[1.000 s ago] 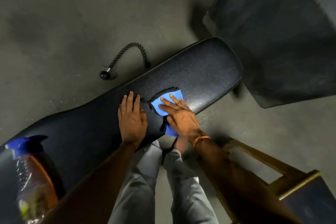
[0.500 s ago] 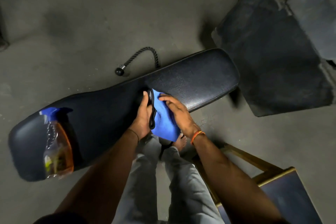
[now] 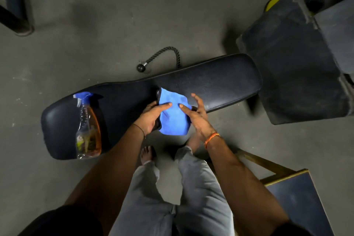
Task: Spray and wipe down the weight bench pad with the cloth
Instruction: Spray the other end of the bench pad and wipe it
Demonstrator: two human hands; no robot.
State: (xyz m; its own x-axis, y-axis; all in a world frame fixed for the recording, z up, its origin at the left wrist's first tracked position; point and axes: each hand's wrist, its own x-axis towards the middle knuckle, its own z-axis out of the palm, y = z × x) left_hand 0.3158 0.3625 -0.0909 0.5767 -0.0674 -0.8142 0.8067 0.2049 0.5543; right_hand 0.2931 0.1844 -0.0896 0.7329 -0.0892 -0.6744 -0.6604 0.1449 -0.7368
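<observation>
The black weight bench pad (image 3: 214,82) runs across the middle of the view. A blue cloth (image 3: 173,117) with a dark border is held over the pad's near edge. My left hand (image 3: 151,117) grips its left side, thumb on top. My right hand (image 3: 197,115) holds its right side with the thumb pressed on the cloth and the other fingers spread above the pad. A clear spray bottle (image 3: 88,132) with orange liquid and a blue trigger head lies on the left end of the pad.
A black rope handle (image 3: 162,55) lies on the floor behind the bench. A dark padded block (image 3: 295,74) stands at the right end. A wooden-framed stool (image 3: 293,193) is at my right, metal frame legs (image 3: 15,5) at the far left and top.
The cloth lay flat under my right hand on the pad; now both hands have lifted it to the near edge. My left hand left the pad and took the cloth.
</observation>
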